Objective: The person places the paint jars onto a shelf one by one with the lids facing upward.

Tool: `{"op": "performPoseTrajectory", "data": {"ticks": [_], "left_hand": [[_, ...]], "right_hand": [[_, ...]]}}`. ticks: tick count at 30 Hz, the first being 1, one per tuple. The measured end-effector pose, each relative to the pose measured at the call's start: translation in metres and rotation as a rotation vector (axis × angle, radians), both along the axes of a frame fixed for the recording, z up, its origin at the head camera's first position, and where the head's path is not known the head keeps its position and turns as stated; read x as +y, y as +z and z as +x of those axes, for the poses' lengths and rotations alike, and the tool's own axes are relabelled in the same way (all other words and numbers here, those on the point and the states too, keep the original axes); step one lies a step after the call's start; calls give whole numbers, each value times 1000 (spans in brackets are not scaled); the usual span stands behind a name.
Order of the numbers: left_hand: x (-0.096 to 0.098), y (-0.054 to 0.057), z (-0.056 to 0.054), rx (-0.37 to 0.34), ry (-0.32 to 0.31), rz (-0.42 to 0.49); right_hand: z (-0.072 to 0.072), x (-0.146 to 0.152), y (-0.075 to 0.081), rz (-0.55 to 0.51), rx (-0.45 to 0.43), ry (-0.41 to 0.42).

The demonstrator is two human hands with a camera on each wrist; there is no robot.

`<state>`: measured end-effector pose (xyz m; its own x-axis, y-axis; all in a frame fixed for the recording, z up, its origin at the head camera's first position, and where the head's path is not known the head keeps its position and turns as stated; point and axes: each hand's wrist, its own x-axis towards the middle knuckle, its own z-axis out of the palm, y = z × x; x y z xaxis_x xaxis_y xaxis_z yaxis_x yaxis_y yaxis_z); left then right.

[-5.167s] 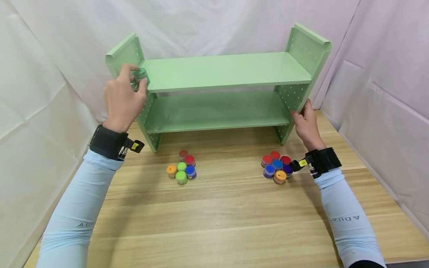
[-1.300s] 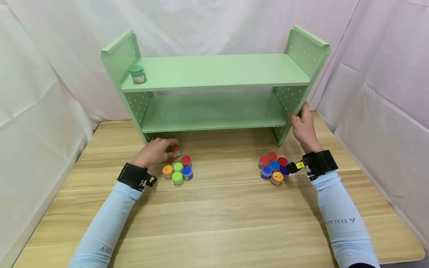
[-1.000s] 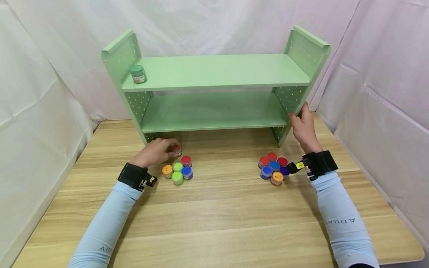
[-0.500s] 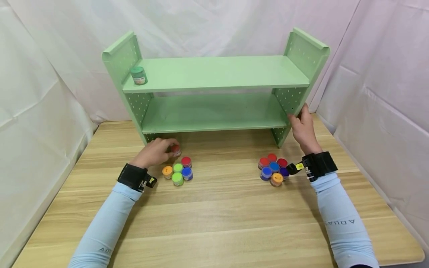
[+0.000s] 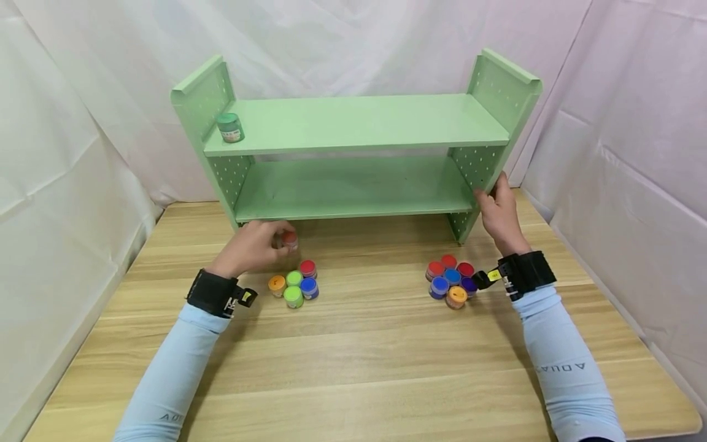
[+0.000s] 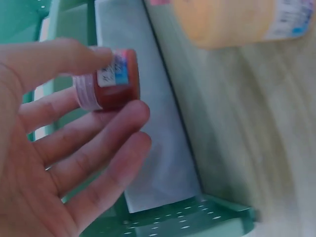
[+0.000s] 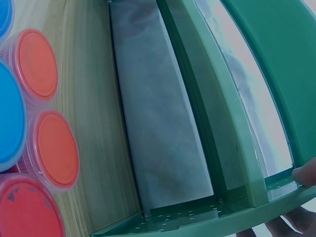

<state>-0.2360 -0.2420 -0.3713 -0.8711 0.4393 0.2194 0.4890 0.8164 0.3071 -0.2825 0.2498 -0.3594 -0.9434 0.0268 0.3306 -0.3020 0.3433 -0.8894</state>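
Observation:
My left hand (image 5: 251, 248) pinches a small red paint jar (image 5: 289, 239) between thumb and fingertips, just in front of the shelf's lower left. In the left wrist view, the labelled red jar (image 6: 116, 81) lies tilted in the grip, with the other fingers loosely spread below it. My right hand (image 5: 501, 215) grips the right side panel of the green two-tier shelf (image 5: 359, 123); some of its fingers are hidden behind the panel. In the right wrist view, a thumb (image 7: 305, 174) shows at the panel's edge. A green paint jar (image 5: 230, 127) stands at the upper tier's left end.
Near the left hand several jars stand clustered, among them an orange jar (image 5: 277, 285), a light green jar (image 5: 293, 297) and a blue jar (image 5: 309, 287). Another cluster with an orange jar (image 5: 456, 297) sits by the right wrist. White cloth (image 5: 353, 49) hangs behind the wooden table (image 5: 375, 368).
The left hand has let go of the green jar on the upper tier, come down to the red jar and just raised it slightly. The right hand stays on the panel.

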Motion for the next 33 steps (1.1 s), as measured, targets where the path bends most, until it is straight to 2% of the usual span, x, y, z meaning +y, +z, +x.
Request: {"op": "performPoseTrajectory", "data": {"ticks": [5,10,13,19,24,33], "left_hand": [[4,10,5,66,-26,13],[12,20,9,120,-36,64],[17,25,13,154,-33,120],[20,36,18,247,-56,291],[20,50,16,323,-68,381],[14,77,13,395,-108,412]], "right_hand": [[0,0,1,-1,0,1],[0,1,0,-8,5,-3],[0,2,-1,-16,4,-7],[2,2,-3,-23,1,-6],[2,3,-3,-26,4,-5],[2,2,-5,-30,-3,4]]}}
